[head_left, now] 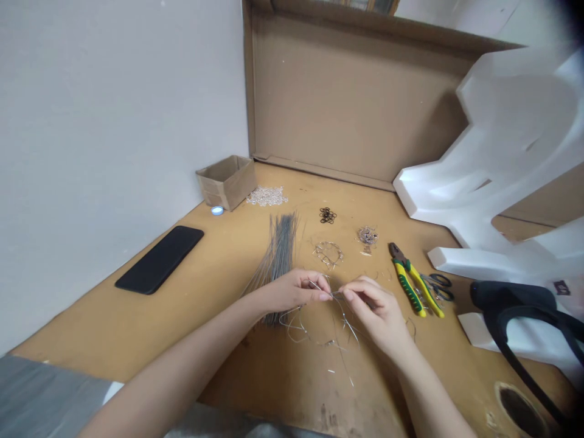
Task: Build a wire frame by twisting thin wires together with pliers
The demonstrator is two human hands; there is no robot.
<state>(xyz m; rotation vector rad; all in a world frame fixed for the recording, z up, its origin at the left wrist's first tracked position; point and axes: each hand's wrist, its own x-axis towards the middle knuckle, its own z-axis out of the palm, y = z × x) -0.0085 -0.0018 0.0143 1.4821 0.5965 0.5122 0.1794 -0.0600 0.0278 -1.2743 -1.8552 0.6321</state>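
Thumb and fingers of my left hand [305, 289] pinch a thin wire [314, 284]. Close by on the right, my right hand [375, 307] is closed on the same thin wirework, its fingertips nearly meeting the left ones. Below them hangs or lies a looped wire piece [305, 334] with small bright bits along it; whether it touches the table I cannot tell. A bundle of straight grey wires [281, 246] lies partly under my left wrist. Just beyond my hands is a round wire ring [328, 254] with small pieces on it.
Yellow-green pliers [413, 280] and small scissors [440, 286] lie to the right, near white foam [447, 182]. Black rings [327, 215], a wire coil [367, 236], clear beads [268, 195] and a small box [228, 181] stand farther back. A black phone [159, 260] lies left.
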